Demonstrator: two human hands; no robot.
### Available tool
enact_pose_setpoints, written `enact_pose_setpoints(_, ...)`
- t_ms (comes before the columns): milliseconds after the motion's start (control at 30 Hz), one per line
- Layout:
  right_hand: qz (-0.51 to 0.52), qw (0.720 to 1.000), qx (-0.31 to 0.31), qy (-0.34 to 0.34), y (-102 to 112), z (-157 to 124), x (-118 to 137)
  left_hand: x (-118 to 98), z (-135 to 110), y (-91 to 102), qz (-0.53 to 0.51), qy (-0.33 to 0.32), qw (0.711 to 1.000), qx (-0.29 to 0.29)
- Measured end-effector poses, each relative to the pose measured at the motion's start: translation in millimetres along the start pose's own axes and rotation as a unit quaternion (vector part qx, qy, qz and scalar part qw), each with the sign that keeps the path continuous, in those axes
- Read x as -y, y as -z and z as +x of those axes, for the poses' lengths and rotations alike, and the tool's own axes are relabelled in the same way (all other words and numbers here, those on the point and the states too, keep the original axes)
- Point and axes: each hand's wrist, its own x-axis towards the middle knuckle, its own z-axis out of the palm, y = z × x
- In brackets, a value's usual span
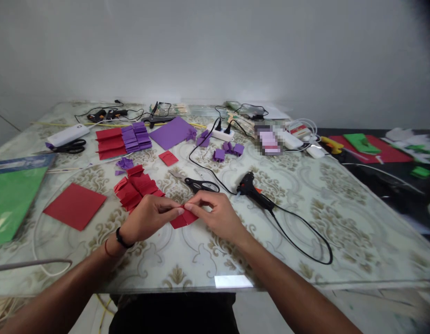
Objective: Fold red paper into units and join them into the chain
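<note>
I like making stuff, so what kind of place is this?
Probably a paper-craft table, maybe at home. The left hand and right hand pinch a folded red paper piece; scissors and a glue gun lie nearby, with purple folded papers farther back.

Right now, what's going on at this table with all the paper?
A person is pinching a small red paper piece with both hands. The left hand grips one side and the right hand the other, near the front of the table. A pile of folded red pieces lies just behind the left hand. Black scissors and a glue gun lie untouched beyond the right hand.
</note>
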Motion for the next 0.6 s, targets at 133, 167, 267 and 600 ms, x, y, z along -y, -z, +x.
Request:
enact_pose_setpoints(133,0.02,0.999,0.011,-0.044,0.3,0.7,-3.6,-2.5,0.4,0.5,-0.018,-0.003,0.999,-0.046)
enact_pose_setpoints(167,0.02,0.998,0.014,-0.052,0.7,0.8,-4.5,-3.0,0.7,1.0,-0.02,-0.005,0.998,-0.058)
enact_pose_setpoints(267,0.0,0.997,0.022,-0.067,1.2,0.5,-5.8,-3.1,2.1,2.1,-0.016,-0.006,0.999,-0.043)
enact_pose_setpoints(600,0.035,0.993,0.042,-0.102,1.5,0.4,-3.6,3.9,2.7,2.0,0.022,-0.005,0.999,-0.049)
